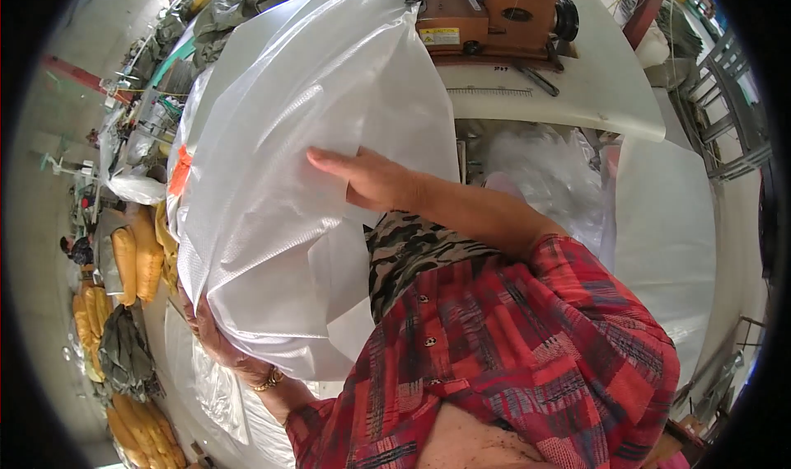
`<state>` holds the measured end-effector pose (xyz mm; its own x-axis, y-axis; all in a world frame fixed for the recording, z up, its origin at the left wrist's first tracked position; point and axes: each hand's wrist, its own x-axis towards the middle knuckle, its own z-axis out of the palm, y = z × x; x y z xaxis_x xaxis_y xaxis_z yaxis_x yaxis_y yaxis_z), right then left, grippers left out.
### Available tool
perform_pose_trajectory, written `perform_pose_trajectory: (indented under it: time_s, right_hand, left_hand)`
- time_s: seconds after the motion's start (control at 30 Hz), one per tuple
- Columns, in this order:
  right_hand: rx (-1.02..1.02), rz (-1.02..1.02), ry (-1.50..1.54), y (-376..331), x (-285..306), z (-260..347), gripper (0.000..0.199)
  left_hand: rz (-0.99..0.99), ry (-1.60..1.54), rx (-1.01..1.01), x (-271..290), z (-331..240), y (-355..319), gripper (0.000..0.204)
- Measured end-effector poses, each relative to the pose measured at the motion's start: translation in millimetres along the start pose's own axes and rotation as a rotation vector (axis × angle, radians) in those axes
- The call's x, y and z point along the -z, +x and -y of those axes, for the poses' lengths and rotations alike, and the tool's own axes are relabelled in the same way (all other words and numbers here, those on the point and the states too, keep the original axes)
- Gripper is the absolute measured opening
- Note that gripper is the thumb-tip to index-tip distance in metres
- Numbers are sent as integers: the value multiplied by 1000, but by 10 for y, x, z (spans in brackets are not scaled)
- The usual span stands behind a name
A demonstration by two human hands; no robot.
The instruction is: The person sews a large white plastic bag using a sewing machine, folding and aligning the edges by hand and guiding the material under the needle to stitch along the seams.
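Note:
A large white woven plastic sheet spreads in folds across my lap and up over the table toward the sewing machine. My right hand grips its near right edge, thumb stretched on top and the other fingers hidden beneath. At the lower left, my left hand holds the sheet's outer edge, with its fingers partly covered by the plastic. A gold-coloured watch circles the left wrist. An orange patch shows at the sheet's left border.
Dark-handled snips or tweezers lie on the pale machine table, in front of the brown machine. Clear plastic bunches below the table edge. Yellow bundles and dark green fabric lie on the left. A grey rack stands far right.

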<state>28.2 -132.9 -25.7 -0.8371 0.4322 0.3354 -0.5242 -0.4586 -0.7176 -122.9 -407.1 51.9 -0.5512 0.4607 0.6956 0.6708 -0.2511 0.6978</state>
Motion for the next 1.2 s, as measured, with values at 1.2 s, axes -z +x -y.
perform_pose_trajectory:
  time_s: [1.2]
  right_hand:
    - [512, -873, -1765, -1618, 530, 639, 20]
  left_hand:
    - [541, 325, -83, -2356, 50, -416, 10]
